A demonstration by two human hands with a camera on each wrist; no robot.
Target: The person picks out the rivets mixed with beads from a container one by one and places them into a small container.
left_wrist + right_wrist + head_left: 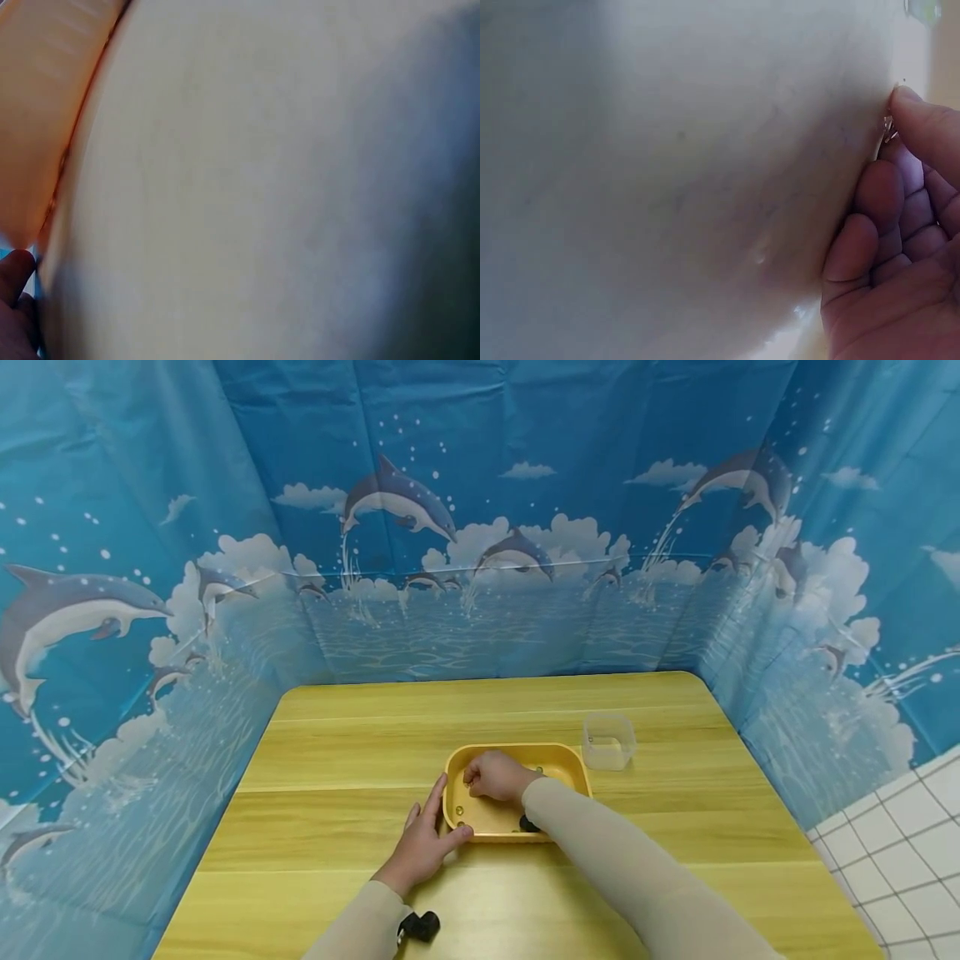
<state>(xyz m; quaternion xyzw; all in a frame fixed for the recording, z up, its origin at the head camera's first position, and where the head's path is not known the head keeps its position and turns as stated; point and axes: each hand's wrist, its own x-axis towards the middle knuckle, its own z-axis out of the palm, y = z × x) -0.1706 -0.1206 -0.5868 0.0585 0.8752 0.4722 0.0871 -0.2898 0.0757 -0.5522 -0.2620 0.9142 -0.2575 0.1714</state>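
A yellow rectangular tray lies on the wooden table with a few small glass marbles in it. My left hand rests against its near left corner, fingers straight along the left side and thumb at the near rim. Inside the tray, toward its left half, is my right hand. Its thumb and index finger pinch a small shiny clear marble, mostly covered by the fingertips; the other fingers curl toward the palm. In the left wrist view, a fingertip shows beside the orange-looking tray wall.
A clear square plastic container stands just right of the tray's far corner. My right forearm crosses the tray's near right side and hides part of it. A dolphin-print curtain hangs around the table's back and sides.
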